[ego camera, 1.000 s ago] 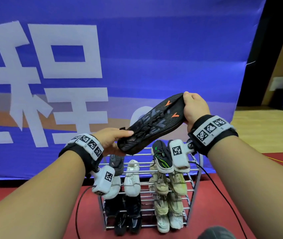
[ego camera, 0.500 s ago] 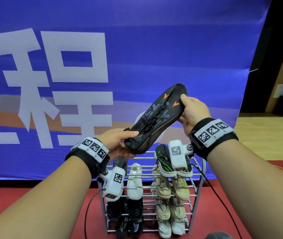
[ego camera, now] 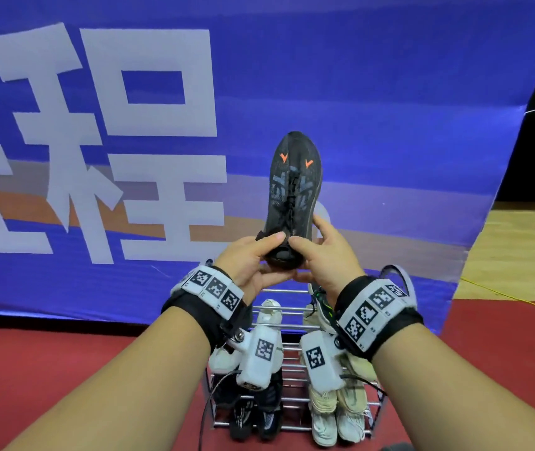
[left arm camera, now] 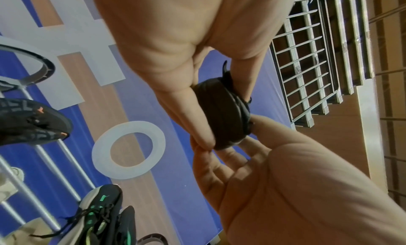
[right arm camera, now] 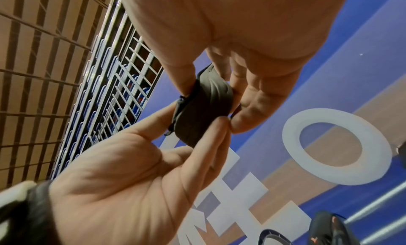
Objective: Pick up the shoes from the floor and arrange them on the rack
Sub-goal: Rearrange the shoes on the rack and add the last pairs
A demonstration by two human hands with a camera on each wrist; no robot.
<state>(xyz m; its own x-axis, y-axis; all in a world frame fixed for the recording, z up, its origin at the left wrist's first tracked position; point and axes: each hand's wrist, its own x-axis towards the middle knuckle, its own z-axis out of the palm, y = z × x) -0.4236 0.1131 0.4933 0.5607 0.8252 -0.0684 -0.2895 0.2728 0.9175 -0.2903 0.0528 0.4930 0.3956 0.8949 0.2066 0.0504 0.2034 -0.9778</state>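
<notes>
A black shoe (ego camera: pixel 295 190) with orange marks stands upright in the air, toe up, above the metal rack (ego camera: pixel 287 291). My left hand (ego camera: pixel 249 258) and right hand (ego camera: pixel 323 255) both grip its heel, thumbs on the near side, fingers curled beneath. The wrist views show the rounded heel (left arm camera: pixel 222 116) (right arm camera: pixel 204 109) pinched between the two hands. A matching black shoe (left arm camera: pixel 33 122) with orange marks lies on the rack's top shelf, hidden in the head view behind my left hand.
The rack holds a white shoe (ego camera: pixel 269 315), a black-green shoe (ego camera: pixel 323 304), beige shoes (ego camera: pixel 347 405) and black shoes (ego camera: pixel 253 415). A blue banner (ego camera: pixel 357 92) hangs close behind. Red carpet (ego camera: pixel 64 369) surrounds the rack; a yellow cable (ego camera: pixel 503 292) crosses at right.
The shoe swung from lying across to upright with the toe up. My right hand left the toe and came down to the heel beside my left hand.
</notes>
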